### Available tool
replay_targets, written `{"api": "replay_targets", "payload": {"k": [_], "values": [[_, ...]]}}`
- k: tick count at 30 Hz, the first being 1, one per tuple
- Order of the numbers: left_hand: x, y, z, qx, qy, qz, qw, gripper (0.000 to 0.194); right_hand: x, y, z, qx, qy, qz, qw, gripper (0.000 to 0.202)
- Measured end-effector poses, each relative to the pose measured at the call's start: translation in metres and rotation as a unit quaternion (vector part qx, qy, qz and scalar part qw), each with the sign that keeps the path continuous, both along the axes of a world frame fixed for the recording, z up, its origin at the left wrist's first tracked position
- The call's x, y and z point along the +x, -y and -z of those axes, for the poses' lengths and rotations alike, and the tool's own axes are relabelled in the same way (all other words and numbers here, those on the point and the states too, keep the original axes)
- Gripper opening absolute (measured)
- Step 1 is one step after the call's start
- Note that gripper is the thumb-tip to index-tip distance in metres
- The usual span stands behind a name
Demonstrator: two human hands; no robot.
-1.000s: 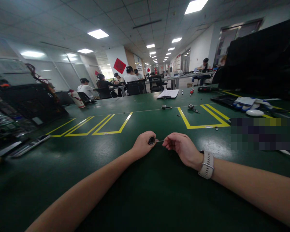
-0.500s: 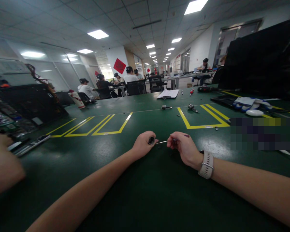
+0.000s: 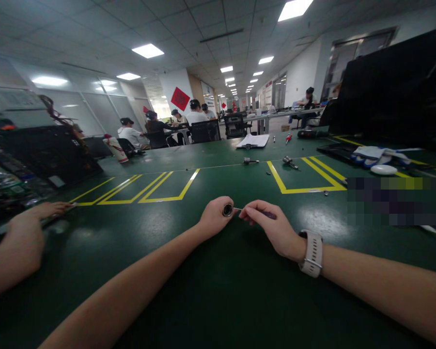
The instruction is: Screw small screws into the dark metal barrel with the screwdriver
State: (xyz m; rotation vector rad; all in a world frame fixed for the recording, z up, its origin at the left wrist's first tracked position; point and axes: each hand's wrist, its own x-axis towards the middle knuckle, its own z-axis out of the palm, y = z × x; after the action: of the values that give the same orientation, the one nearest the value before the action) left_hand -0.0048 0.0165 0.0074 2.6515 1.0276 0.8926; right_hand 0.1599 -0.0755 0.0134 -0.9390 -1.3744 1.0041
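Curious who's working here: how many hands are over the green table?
3: the left hand, around a metal cylinder; the right hand, holding a thin tool; another person's hand, far left. Others may be hidden.

The left hand (image 3: 218, 214) and forearm (image 3: 141, 276) are bare. The right hand (image 3: 271, 224) is bare too, but its wrist wears a pale greyish-beige strap (image 3: 314, 247), broad and smooth, pierced by small elongated slots, with a slim metallic buckle (image 3: 313, 263). A dark edge (image 3: 303, 234) shows beside the strap; its face is hidden.
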Motion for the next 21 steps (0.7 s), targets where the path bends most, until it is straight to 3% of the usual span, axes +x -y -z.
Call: {"api": "replay_targets", "payload": {"k": [4,12,17,21], "values": [[0.0008,0.0,-0.0007,0.0,0.005,-0.005,1.0,0.01,-0.0005,0.0026,-0.0013,0.035,0.077,-0.008,0.996,0.019],[0.0005,0.001,-0.0012,-0.008,0.005,-0.012,1.0,0.018,-0.001,0.0034,-0.0036,0.022,0.102,-0.036,0.994,0.018],[0.0005,0.0008,-0.0011,0.002,-0.009,-0.004,1.0,0.014,0.0004,0.0056,-0.006,0.023,0.099,-0.002,0.995,0.02],[0.0005,0.0004,-0.0014,0.017,-0.015,0.003,1.0,0.009,-0.0025,0.0081,-0.0072,0.076,0.153,0.021,0.985,0.017]]}}
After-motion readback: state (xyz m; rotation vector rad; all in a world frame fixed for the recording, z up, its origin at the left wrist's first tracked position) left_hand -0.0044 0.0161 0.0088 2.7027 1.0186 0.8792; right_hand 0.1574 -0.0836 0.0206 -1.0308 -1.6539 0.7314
